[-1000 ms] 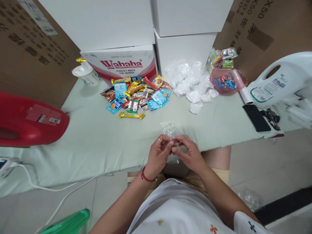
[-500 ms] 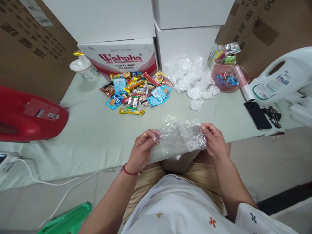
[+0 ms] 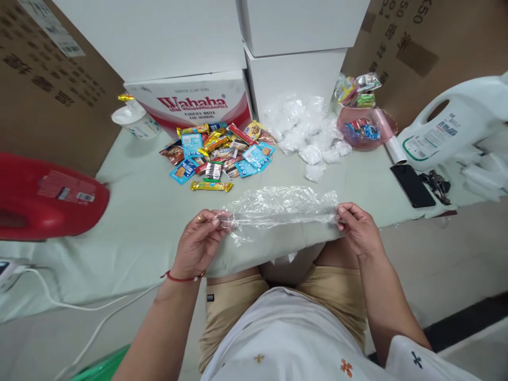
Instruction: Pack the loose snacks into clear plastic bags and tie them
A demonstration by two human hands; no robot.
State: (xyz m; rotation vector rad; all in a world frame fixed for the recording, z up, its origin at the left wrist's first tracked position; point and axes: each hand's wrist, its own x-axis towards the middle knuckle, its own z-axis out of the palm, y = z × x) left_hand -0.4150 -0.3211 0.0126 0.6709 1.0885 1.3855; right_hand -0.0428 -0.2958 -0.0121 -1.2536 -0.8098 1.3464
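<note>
The left hand [image 3: 199, 244] and right hand [image 3: 362, 228] pinch opposite ends of some clear plastic [image 3: 280, 203], already drawn out but crinkled, with the snack packets [image 3: 223, 153] beyond them untouched.

1. Support surface: a table [image 3: 135, 211] was covered with a pale green cloth [image 3: 130, 259].
2. Left side: a red jug [image 3: 59, 198] was positioned near the left end; a white device [image 3: 10, 270] with a cable sat on the near side of it.
3. Far side, left to right: a white tub [image 3: 138, 126], a red-and-white carton [image 3: 198, 103] and a white box [image 3: 296, 79] stood in line.
4. Middle: a heap of snack packets [image 3: 216, 156] lay before the carton; a pile of whitish packets [image 3: 307, 127] lay to its right.
5. Right side: a pink bowl [image 3: 357, 145], a white jug [image 3: 440, 127], a black phone [image 3: 413, 186] and a small dark bundle [image 3: 437, 185] were located here.
</note>
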